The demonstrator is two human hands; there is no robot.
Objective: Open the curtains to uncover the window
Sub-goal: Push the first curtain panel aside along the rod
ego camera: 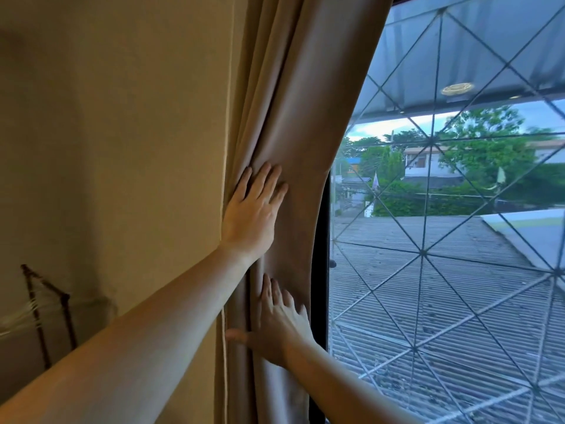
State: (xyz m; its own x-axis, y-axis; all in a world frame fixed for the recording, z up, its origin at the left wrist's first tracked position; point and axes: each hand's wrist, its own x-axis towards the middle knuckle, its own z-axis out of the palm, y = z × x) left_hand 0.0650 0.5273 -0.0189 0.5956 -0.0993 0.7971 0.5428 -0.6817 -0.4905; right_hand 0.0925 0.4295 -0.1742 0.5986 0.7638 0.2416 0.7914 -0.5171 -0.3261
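Observation:
A beige-brown curtain (293, 96) hangs bunched in folds against the left side of the window (458, 240). The glass to its right is uncovered and shows a diamond-pattern metal grille, a corrugated roof, trees and houses. My left hand (252, 214) lies flat on the folds, fingers spread and pointing up. Lower down, my right hand (279, 324) also presses flat on the curtain, fingers apart, thumb out to the left. Neither hand grips the fabric.
A yellowish wall (122, 148) fills the left half of the view. A dark thin metal rack (46, 307) stands at the lower left. The dark window frame edge (324, 270) runs down just right of the curtain.

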